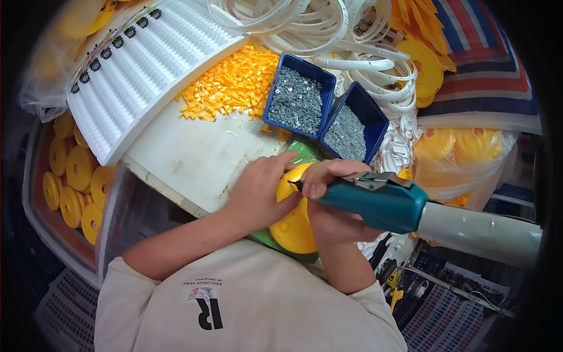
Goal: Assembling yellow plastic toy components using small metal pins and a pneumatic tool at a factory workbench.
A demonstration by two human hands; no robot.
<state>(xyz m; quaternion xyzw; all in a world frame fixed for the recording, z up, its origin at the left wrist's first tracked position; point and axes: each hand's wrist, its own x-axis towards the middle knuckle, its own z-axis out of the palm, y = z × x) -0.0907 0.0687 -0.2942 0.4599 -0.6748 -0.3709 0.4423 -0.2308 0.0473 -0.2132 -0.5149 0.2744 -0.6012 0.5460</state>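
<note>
My right hand (334,202) is wrapped round a teal electric screwdriver (384,202) with a metal lever on its side. It is tilted, with its dark tip pointing left over a round yellow plastic case (291,226). My left hand (258,188) grips the case at its left side, fingers at the far edge and thumb on the near part. Whether the tip touches a screw is too small to tell. Beneath the case lies a green surface (305,152). My right hand and the screwdriver hide part of the case.
Two blue bins (302,97) (355,126) of small metal screws stand just beyond. Nearby lie a pile of small yellow pieces (231,82), a white ridged tray (158,58) with small black parts, and coiled white tape strips (346,35). Yellow discs (79,167) fill a container at left.
</note>
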